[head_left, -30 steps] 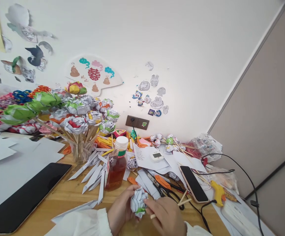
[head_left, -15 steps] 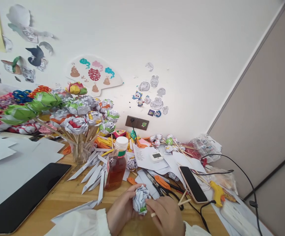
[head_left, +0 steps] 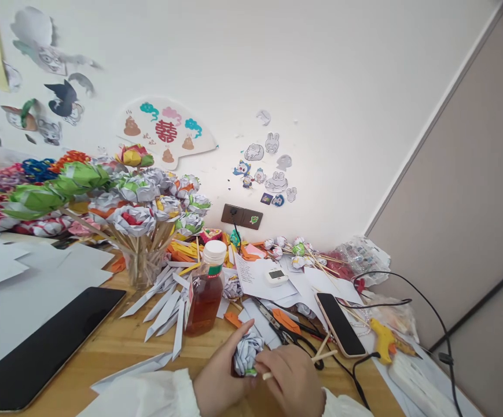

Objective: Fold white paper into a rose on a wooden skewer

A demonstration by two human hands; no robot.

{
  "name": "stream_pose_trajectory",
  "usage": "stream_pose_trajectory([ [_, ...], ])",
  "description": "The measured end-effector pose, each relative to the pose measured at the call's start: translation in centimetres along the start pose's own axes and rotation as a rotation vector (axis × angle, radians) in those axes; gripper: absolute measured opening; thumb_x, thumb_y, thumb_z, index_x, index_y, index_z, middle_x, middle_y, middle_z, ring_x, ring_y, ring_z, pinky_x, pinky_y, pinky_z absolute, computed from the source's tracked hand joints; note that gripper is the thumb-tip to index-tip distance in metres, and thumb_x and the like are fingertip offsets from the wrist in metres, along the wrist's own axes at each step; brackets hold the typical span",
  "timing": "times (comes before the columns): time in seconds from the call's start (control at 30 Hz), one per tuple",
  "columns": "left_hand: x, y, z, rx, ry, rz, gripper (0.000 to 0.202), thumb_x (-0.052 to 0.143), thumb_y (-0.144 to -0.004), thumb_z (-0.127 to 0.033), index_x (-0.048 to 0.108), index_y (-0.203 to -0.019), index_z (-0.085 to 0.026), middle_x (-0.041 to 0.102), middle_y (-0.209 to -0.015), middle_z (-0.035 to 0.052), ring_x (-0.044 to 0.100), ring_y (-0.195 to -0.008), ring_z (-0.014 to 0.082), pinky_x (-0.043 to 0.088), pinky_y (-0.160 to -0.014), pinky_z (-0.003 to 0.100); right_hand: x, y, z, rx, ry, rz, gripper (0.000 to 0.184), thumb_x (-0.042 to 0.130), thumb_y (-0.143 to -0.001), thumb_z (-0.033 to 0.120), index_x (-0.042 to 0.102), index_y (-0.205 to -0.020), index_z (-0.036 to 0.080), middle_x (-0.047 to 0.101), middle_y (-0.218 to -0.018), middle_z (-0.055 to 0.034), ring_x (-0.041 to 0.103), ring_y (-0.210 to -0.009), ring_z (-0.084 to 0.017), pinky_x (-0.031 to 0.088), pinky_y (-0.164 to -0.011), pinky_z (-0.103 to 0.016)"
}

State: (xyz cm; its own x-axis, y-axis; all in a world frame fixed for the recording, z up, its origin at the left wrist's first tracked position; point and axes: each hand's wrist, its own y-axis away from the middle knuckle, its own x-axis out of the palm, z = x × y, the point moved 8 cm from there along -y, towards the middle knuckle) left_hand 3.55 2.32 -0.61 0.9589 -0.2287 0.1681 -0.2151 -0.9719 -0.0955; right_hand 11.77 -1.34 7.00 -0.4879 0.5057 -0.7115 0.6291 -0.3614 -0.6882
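In the middle foreground, my left hand point(head_left: 220, 370) is wrapped round a crumpled white paper flower point(head_left: 248, 353) with a bit of green at its base. Its thumb points up along the flower's far side. Close beside it, my right hand point(head_left: 292, 373) has its fingers bent together at the flower's lower right edge. The pale end of a wooden stick point(head_left: 267, 376) pokes out from these fingers; a stick end also shows beyond the knuckles. My palm hides whether the two are one piece.
Behind my hands stands a bottle of amber liquid point(head_left: 205, 295). Scissors point(head_left: 283, 333), a phone point(head_left: 340, 324) and a yellow glue gun point(head_left: 384, 341) lie to the right. Leftward are a black tablet point(head_left: 51, 347), folded paper strips point(head_left: 164, 313) and a jar of paper flowers point(head_left: 140, 263).
My left thumb has lifted off the flower's top and now points upward. The flower has shifted very slightly left. My right hand has moved a little left with the stick end.
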Motion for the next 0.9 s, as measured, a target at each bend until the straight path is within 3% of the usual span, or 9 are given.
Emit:
stream_pose_trajectory([
  [0.17,-0.5,0.3,-0.3,-0.066,-0.183,-0.066,0.074,0.051,-0.048,0.005,0.039,-0.118,-0.016,0.059,-0.102,0.0052,0.050,-0.098,0.0223,0.037,-0.086,0.029,0.7,0.1,0.1,0.007,-0.026,0.046,0.043,0.021,-0.091,0.031,0.056,-0.069,0.019,0.055,-0.049,-0.0002,0.050,-0.045,-0.013,0.029,-0.044,-0.025],
  [0.37,-1.0,0.4,-0.1,-0.095,-0.222,-0.134,0.072,0.051,-0.046,0.004,0.045,-0.114,-0.018,0.059,-0.101,0.0039,0.049,-0.097,0.0230,0.041,-0.082,0.028,1.3,0.3,0.2,0.018,-0.018,0.074,0.043,0.021,-0.090,0.031,0.054,-0.066,0.019,0.055,-0.048,-0.0007,0.050,-0.045,-0.013,0.030,-0.044,-0.024],
  [0.57,-1.0,0.4,0.9,-0.217,-0.191,-0.155,0.073,0.055,-0.047,-0.002,0.040,-0.116,-0.018,0.059,-0.091,0.0041,0.056,-0.067,0.0182,0.045,-0.046,0.021,0.9,0.2,0.5,-0.031,0.015,0.033,0.041,0.024,-0.089,0.024,0.054,-0.062,0.019,0.053,-0.045,0.0001,0.048,-0.041,-0.012,0.028,-0.042,-0.024],
  [0.63,-0.8,0.3,0.7,-0.212,-0.183,-0.150,0.072,0.055,-0.047,-0.002,0.040,-0.115,-0.017,0.059,-0.090,0.0041,0.056,-0.065,0.0172,0.044,-0.043,0.020,0.8,0.1,0.7,-0.069,-0.001,0.032,0.041,0.022,-0.090,0.023,0.054,-0.064,0.019,0.053,-0.045,0.0003,0.047,-0.041,-0.012,0.028,-0.042,-0.025],
  [0.73,-0.7,0.3,0.2,-0.172,-0.206,-0.136,0.067,0.056,-0.050,-0.004,0.042,-0.114,-0.016,0.061,-0.092,0.0060,0.057,-0.073,0.0198,0.047,-0.051,0.023,0.8,0.2,0.5,-0.053,-0.095,0.055,0.041,0.021,-0.090,0.027,0.056,-0.071,0.020,0.056,-0.051,0.0004,0.050,-0.046,-0.012,0.029,-0.045,-0.024],
  [0.8,-0.9,0.4,-0.5,-0.097,-0.267,-0.152,0.063,0.057,-0.051,-0.004,0.046,-0.112,-0.016,0.060,-0.099,0.0082,0.056,-0.086,0.0233,0.047,-0.066,0.028,1.3,0.4,-0.2,0.021,-0.170,0.092,0.039,0.023,-0.090,0.031,0.055,-0.072,0.021,0.057,-0.055,0.0010,0.051,-0.049,-0.012,0.030,-0.046,-0.024],
  [0.9,-1.2,0.5,-1.4,0.015,-0.326,-0.185,0.059,0.061,-0.050,-0.003,0.052,-0.106,-0.017,0.059,-0.106,0.0083,0.049,-0.101,0.0254,0.037,-0.087,0.031,2.3,1.0,-1.0,0.129,-0.225,0.159,0.031,0.031,-0.087,0.032,0.054,-0.071,0.022,0.057,-0.057,0.0026,0.052,-0.052,-0.011,0.031,-0.049,-0.023],
])
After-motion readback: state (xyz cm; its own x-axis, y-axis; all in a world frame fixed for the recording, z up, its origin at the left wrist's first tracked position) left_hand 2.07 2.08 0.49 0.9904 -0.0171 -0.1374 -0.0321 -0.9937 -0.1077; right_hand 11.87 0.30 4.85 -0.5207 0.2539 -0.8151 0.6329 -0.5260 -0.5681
